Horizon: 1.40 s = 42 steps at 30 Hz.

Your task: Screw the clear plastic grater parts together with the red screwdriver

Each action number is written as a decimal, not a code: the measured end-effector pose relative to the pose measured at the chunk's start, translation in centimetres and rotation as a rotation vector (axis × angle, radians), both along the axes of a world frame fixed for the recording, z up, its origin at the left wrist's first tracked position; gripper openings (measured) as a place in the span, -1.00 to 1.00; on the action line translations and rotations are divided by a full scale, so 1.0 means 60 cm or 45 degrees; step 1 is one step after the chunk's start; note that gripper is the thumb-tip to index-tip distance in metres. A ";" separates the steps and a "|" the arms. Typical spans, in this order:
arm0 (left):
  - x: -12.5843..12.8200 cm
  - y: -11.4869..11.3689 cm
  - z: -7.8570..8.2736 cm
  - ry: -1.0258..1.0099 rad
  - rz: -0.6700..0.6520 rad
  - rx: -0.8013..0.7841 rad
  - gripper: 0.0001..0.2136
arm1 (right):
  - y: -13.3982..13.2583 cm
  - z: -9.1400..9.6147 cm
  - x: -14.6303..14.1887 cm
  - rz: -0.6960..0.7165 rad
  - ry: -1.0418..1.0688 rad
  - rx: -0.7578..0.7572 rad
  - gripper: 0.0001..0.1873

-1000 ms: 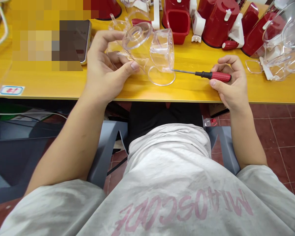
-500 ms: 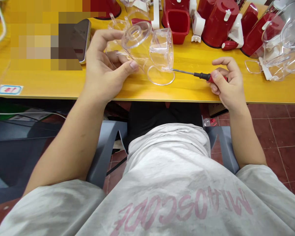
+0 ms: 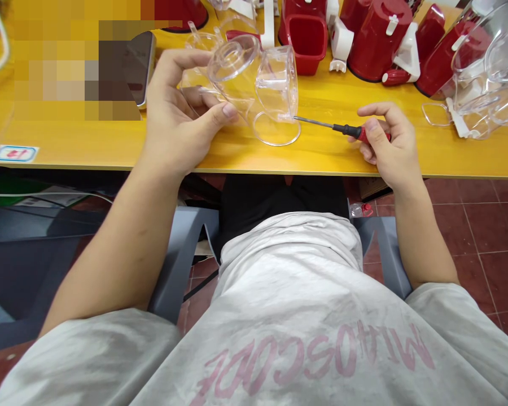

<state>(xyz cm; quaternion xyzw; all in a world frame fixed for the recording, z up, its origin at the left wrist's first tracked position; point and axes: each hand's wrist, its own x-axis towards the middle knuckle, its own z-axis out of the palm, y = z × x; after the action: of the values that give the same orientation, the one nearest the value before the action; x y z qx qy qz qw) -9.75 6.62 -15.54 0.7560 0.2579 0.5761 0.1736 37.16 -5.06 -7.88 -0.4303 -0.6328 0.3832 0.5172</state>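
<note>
My left hand [image 3: 188,115] is closed round a clear plastic housing [image 3: 254,84], thumb on the near side and fingers partly hidden behind it. The housing lies tilted, with a ring-shaped opening on top and a cup-like end facing right. A clear loop [image 3: 276,144] hangs from its lower right edge. In my right hand [image 3: 389,144] is a screwdriver [image 3: 345,129] with a red and black handle, gripped between thumb and fingers; the index finger is lifted off. Its metal shaft points left, and the tip meets the housing's lower right rim.
Red plastic bodies [image 3: 379,45] with white fittings line the back of the yellow table [image 3: 322,158]. Beside them is a red square cup [image 3: 307,48]. More clear parts [image 3: 491,84] are piled at the right. A phone [image 3: 139,70] lies left of my left hand.
My right fingers have shifted slightly on the screwdriver handle, the index finger moving a little left. The screwdriver tip stays at the housing's rim, and my left hand keeps its hold.
</note>
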 end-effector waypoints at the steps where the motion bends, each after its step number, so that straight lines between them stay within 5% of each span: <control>1: 0.000 -0.001 0.000 0.003 -0.001 -0.012 -0.07 | -0.001 0.001 0.000 0.003 0.009 -0.015 -0.36; 15: -0.001 0.012 -0.007 0.042 -0.025 0.035 0.06 | 0.025 -0.028 0.026 0.042 0.132 0.097 -0.09; 42: 0.004 -0.005 0.005 0.008 -0.054 0.008 -0.07 | -0.013 0.008 0.005 -0.226 0.120 0.045 -0.37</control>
<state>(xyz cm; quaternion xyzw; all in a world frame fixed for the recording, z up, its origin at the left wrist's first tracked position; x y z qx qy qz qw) -9.52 6.35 -15.22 0.7636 0.2405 0.5707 0.1828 37.44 -5.84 -7.40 -0.4568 -0.5739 0.3446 0.5859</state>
